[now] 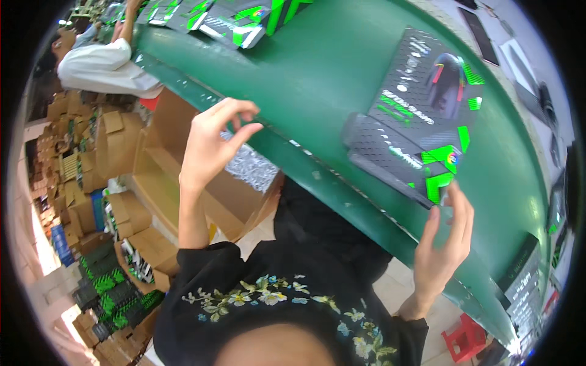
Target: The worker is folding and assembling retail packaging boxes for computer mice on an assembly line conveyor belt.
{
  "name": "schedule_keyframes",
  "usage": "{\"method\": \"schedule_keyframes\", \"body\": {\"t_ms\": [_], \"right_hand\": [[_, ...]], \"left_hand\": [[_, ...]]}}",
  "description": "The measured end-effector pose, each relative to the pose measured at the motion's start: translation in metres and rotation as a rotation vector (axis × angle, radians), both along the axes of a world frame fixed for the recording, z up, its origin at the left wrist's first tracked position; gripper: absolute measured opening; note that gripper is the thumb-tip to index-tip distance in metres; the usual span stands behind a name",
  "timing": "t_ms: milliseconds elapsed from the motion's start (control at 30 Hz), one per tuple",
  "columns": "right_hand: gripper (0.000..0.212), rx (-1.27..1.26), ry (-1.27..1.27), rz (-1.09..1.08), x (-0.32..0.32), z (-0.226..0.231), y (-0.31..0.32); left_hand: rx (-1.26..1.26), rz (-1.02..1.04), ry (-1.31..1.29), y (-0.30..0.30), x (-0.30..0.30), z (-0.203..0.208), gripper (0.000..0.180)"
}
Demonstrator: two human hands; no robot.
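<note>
A black and green mouse box (421,110), with a computer mouse pictured on its face, lies on the green table, slightly blurred. Its near end looks layered, so a flap or second box may be there; I cannot tell which. At its near right corner is my right hand (444,247), thumb and fingers apart around the edge, without a visible firm hold. My left hand (210,143) hovers over the table's near edge, above an open carton. Its fingers are bent, a gap shows between thumb and forefinger, and nothing is in it.
The green table (305,79) curves around me. Similar boxes (213,21) stand at the far left, and a dark box (525,287) lies at right. Below my left hand, the open cardboard carton (168,158) holds silvery packets (251,168). A red stool (464,337) is on the floor.
</note>
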State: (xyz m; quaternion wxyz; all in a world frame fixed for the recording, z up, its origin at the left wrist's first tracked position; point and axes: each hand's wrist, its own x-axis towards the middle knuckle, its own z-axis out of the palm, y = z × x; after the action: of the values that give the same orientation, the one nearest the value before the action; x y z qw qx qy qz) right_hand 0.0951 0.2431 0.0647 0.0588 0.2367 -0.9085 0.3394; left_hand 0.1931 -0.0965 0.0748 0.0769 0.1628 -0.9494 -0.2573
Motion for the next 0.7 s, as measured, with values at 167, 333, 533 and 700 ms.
{"method": "schedule_keyframes", "body": {"t_ms": [167,333,533,700], "right_hand": [[0.060,0.229,-0.130,0.076,-0.015,0.000,0.010],[0.056,0.000,-0.230,0.047,-0.037,-0.005,0.018],[0.035,-0.510,-0.565,0.362,-0.077,0.017,0.065],[0.046,-0.961,-0.450,0.306,-0.093,0.030,0.028]], "left_hand": [[-0.427,-0.581,0.257,0.040,-0.061,-0.015,0.052],[-0.451,-0.778,0.200,0.050,-0.090,-0.027,0.056],[0.413,-0.784,0.495,0.047,-0.118,0.005,0.039],[1.266,-0.540,0.538,0.072,-0.114,0.016,0.048]]}}
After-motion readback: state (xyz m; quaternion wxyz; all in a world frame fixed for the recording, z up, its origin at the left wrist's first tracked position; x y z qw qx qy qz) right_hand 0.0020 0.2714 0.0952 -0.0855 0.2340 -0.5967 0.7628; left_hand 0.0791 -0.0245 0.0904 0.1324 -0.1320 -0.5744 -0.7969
